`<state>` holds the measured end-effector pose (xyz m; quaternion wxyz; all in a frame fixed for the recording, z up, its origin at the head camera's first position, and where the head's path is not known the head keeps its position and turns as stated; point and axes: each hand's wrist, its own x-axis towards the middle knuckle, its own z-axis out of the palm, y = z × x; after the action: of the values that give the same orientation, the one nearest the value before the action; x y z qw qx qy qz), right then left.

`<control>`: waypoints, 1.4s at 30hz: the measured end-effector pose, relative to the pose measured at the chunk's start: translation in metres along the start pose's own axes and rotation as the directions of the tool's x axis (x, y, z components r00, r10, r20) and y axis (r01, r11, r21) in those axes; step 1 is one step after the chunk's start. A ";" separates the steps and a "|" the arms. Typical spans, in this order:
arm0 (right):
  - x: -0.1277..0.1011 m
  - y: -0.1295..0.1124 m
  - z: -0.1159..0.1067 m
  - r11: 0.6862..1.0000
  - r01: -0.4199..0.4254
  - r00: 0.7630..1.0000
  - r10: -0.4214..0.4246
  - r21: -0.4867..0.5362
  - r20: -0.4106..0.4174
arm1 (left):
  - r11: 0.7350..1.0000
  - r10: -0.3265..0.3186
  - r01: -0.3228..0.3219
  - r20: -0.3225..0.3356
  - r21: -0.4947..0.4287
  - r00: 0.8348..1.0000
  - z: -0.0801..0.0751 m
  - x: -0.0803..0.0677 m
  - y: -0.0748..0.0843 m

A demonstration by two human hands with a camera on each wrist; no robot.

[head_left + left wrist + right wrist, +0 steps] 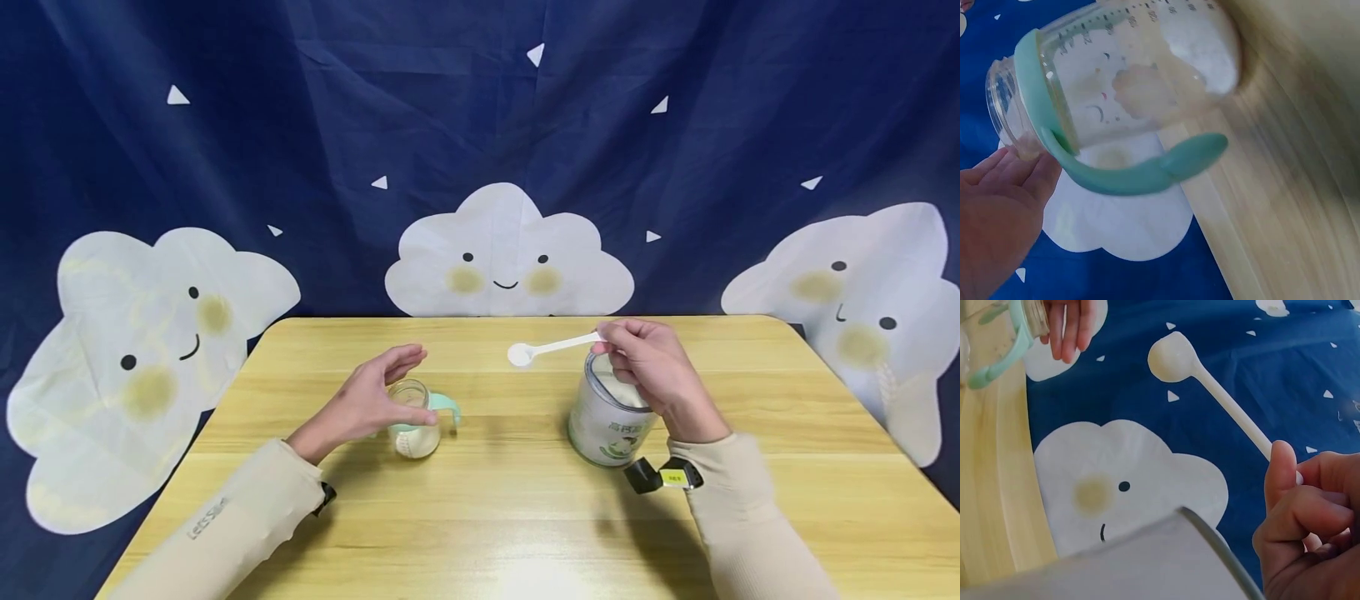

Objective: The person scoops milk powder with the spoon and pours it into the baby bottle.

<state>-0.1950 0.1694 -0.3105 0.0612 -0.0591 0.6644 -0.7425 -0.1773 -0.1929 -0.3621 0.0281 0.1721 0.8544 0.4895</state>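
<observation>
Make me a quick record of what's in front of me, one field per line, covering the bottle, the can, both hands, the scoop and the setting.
Bottle: clear, upright, uncapped, mint-green handle, pale contents at the bottom
Can: upright, pale with green print, top partly hidden
Left hand: open around the bottle's upper part; contact unclear
Right hand: pinching the scoop's handle end
Scoop: white, held above the table, bowl between bottle and can; fill unclear
Setting: wood-grain table, navy backdrop with smiling clouds
</observation>
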 end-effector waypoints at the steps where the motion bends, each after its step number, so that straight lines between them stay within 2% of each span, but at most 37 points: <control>1: 0.001 0.000 0.001 1.000 0.001 1.000 -0.001 -0.001 0.002 | 1.000 -0.001 0.001 -0.003 0.015 1.000 -0.001 -0.001 -0.001; 11: 0.006 0.004 0.017 0.999 0.004 1.000 -0.004 -0.048 0.013 | 0.997 -0.008 0.006 0.017 0.072 1.000 -0.004 -0.008 -0.015; 16: 0.007 0.006 0.026 1.000 -0.013 0.999 0.014 -0.028 0.030 | 0.996 0.005 -0.006 0.020 0.088 1.000 -0.004 -0.010 -0.022; 21: 0.009 0.008 0.035 1.000 -0.022 0.999 0.023 -0.012 0.042 | 0.996 0.001 -0.003 0.027 0.090 1.000 -0.003 -0.013 -0.027; 25: 0.010 0.011 0.044 0.999 -0.029 0.999 0.031 -0.036 0.044 | 0.997 -0.008 0.006 0.027 0.080 1.000 -0.002 -0.015 -0.030; 32: 0.011 0.018 0.060 0.996 -0.048 0.996 0.052 -0.071 0.067 | 0.994 -0.025 0.025 -0.003 0.108 1.000 0.003 -0.015 -0.036; 42: 0.014 0.031 0.080 0.997 -0.051 0.995 0.056 -0.055 0.088 | 0.991 -0.027 0.029 -0.020 0.133 0.999 0.007 -0.014 -0.040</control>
<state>-0.1946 0.0852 -0.3326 0.1094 -0.0762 0.6815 -0.7195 -0.1734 -0.2096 -0.4010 0.0154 0.1571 0.8878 0.4324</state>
